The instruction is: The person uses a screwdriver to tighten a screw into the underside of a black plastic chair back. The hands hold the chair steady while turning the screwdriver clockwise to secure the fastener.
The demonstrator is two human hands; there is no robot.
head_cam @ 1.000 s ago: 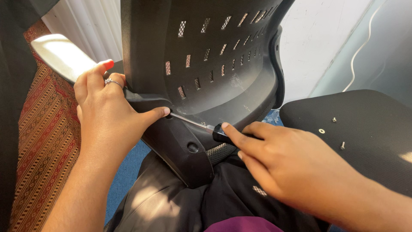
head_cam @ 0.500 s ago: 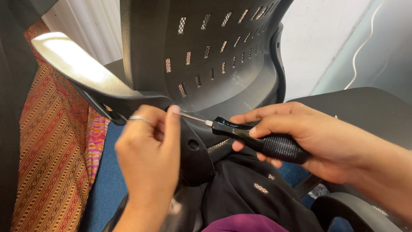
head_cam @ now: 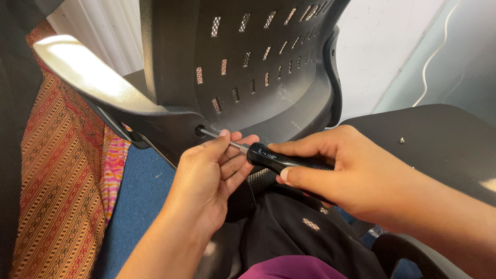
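The tip of the screwdriver (head_cam: 274,157) is hidden: its thin metal shaft runs into a dark round hole (head_cam: 199,130) in the black plastic chair back (head_cam: 248,62), and what it meets inside cannot be made out. Much of the black handle is covered by the right hand (head_cam: 343,173), whose fingers wrap closed around it with the thumb lying along the near side; only the handle's left end shows. The right forearm is cut off at the right edge, the left one at the bottom.

The screwdriver sits mid-scene, just below the chair back's lower edge. Its long axis lies almost level, pointing left and slightly far, shaft end toward the hole, handle end toward the right.

The left hand (head_cam: 209,175) comes up from below with fingers curled, fingertips pinching the bare shaft between hole and handle.

A pale-topped armrest (head_cam: 88,77) juts out at the far left, above a patterned orange cloth (head_cam: 46,191) and blue floor (head_cam: 139,196). To the right lies a black seat panel (head_cam: 439,139) with a small screw (head_cam: 401,140) resting on it. Black fabric (head_cam: 294,232) bunches beneath both hands, with a strip of purple at the bottom edge. A white wall and a thin cable stand at the far right.
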